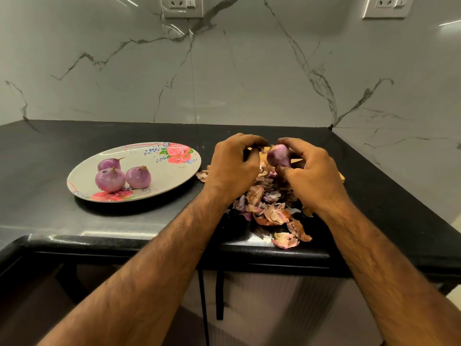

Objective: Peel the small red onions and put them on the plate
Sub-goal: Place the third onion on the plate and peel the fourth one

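Note:
My right hand (310, 171) grips a small red onion (279, 155) between thumb and curled fingers, lifted a little above the counter. Just left of it, my left hand (233, 168) has its fingers curled by the onion's top; what they pinch is hidden. A white oval plate with pink roses (172, 166) lies to the left on the black counter. Three peeled purple onions (110, 179) (138, 176) (108, 164) sit together on its left half. A heap of dry onion skins (272, 211) lies under and in front of both hands.
A wooden board (341, 176) peeks out from behind my right hand. Loose skins (285, 240) reach the rounded front edge of the counter (149, 242). A marble wall (224, 71) rises behind and at the right, with sockets (181, 6) high up.

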